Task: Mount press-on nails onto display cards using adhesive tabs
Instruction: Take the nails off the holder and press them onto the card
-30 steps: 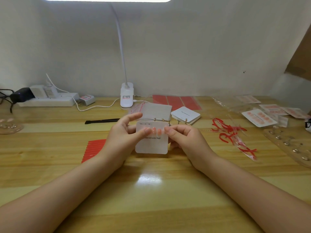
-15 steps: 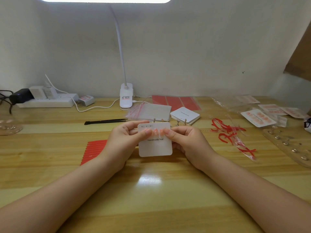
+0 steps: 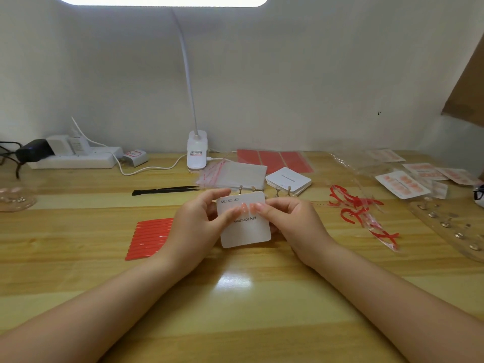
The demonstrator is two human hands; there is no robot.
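Tilted since — card [image 3: 245, 226] (nails on) pinched between left hand [image 3: 199, 221] and right hand [image 3: 290, 221].

Bare table [image 3: 235, 297] near; tweezers [image 3: 167, 190], card stack [image 3: 288, 179] behind.

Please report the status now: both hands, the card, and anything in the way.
Left hand and right hand both grip the display card, thumbs pressing pink nails. Card held above the table. Nothing blocking.
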